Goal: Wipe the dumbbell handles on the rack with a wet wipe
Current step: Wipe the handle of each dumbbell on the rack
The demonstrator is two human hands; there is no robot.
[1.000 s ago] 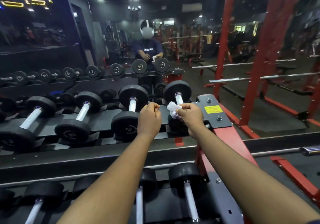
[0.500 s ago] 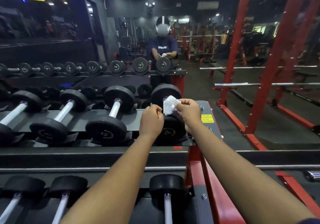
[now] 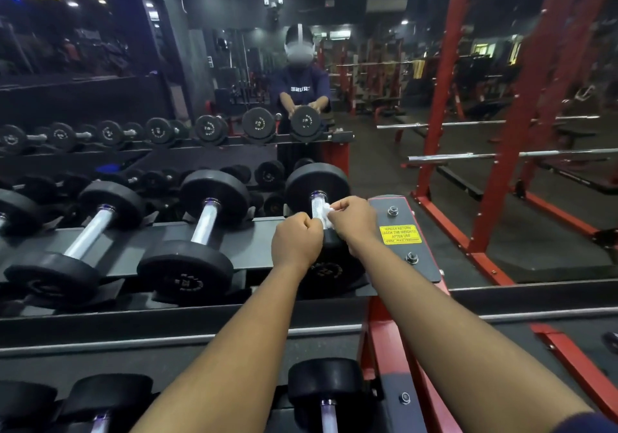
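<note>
A row of black dumbbells with silver handles lies on the top shelf of the rack [image 3: 257, 228]. The rightmost dumbbell [image 3: 317, 185] shows only the far end of its handle [image 3: 317, 203]. A white wet wipe [image 3: 326, 215] lies against that handle, and my right hand [image 3: 352, 220] pinches it from the right. My left hand [image 3: 296, 243] is curled in a fist beside the wipe, over the near part of the handle; whether it grips the wipe or the handle is hidden. The neighbouring dumbbell handle [image 3: 207, 220] is bare.
A mirror behind the rack reflects a person [image 3: 301, 91] and a second row of dumbbells. A yellow notice [image 3: 400, 234] sits on the rack's grey end plate. Red power-rack posts [image 3: 441, 91] and steel bars stand to the right. More dumbbells [image 3: 326, 396] lie on the lower shelf.
Both hands have dropped from above the dumbbell onto its handle. The wipe, held up in the air half a second ago, now lies against the handle.
</note>
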